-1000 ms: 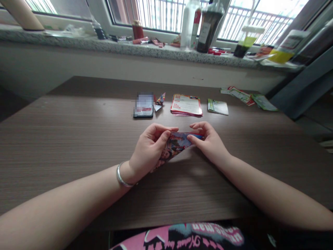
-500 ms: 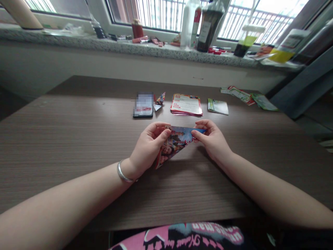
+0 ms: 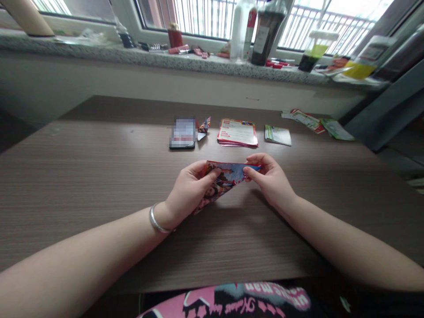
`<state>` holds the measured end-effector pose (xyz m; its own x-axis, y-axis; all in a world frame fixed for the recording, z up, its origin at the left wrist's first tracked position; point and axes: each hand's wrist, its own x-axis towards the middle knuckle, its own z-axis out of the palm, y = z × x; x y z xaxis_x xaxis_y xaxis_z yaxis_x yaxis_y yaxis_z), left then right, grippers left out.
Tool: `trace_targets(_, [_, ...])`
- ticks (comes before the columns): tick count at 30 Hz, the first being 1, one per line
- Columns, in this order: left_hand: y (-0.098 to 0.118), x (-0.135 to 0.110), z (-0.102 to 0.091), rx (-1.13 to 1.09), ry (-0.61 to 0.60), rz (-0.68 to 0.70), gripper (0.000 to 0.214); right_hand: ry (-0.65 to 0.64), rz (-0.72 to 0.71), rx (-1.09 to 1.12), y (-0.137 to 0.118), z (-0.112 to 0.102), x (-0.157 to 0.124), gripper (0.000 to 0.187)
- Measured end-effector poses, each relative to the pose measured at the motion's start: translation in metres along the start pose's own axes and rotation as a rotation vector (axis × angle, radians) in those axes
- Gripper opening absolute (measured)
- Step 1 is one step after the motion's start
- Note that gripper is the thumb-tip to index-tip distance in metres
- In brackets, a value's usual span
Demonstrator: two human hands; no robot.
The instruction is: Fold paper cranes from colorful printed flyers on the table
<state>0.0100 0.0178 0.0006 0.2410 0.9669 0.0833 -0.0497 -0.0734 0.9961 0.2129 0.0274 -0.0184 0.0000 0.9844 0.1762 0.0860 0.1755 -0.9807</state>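
Note:
A colourful printed sheet of paper (image 3: 230, 174), folded to a triangle, is held up between both hands just above the table. My left hand (image 3: 188, 187) grips its wide left end, thumb on the front and fingers behind, mostly hidden. My right hand (image 3: 270, 176) pinches the narrow blue right corner between thumb and fingers. Beyond the hands lie a small folded paper piece (image 3: 204, 128), a stack of printed cards (image 3: 237, 132) with red edges, and a smaller stack of cards (image 3: 277, 134).
A phone-like device (image 3: 183, 132) with a blurred screen lies left of the folded piece. Torn green and red wrappers (image 3: 308, 121) rest at the back right of the brown table (image 3: 99, 176). Bottles (image 3: 265, 37) and small items stand along the stone windowsill (image 3: 198, 64).
My left thumb has slid slightly right over the paper, and the left fingers have dropped behind it, baring its upper left corner. The right hand has barely moved.

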Motion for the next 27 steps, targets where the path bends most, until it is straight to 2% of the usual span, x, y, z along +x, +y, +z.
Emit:
trace_targets(5, [0.0007, 0.0009, -0.0016, 0.066, 0.025, 0.042, 0.030, -0.035, -0.014, -0.062, -0.0016, -0.0021, -0.0020, 0.030])
trace_targets(13, [-0.0003, -0.0022, -0.0040, 0.255, 0.021, 0.116, 0.039, -0.034, -0.148, -0.205, -0.0090, -0.0028, -0.0011, 0.021])
trace_targets(20, [-0.0002, -0.0029, -0.0056, 0.281, 0.010, 0.130, 0.040, -0.014, -0.191, -0.196, -0.0073, -0.0031, -0.0004, 0.018])
trace_targets(27, [-0.0065, 0.0003, -0.0075, 0.160, -0.019, 0.059, 0.040, -0.047, -0.296, -0.193, -0.0041, -0.0068, -0.0009, 0.005])
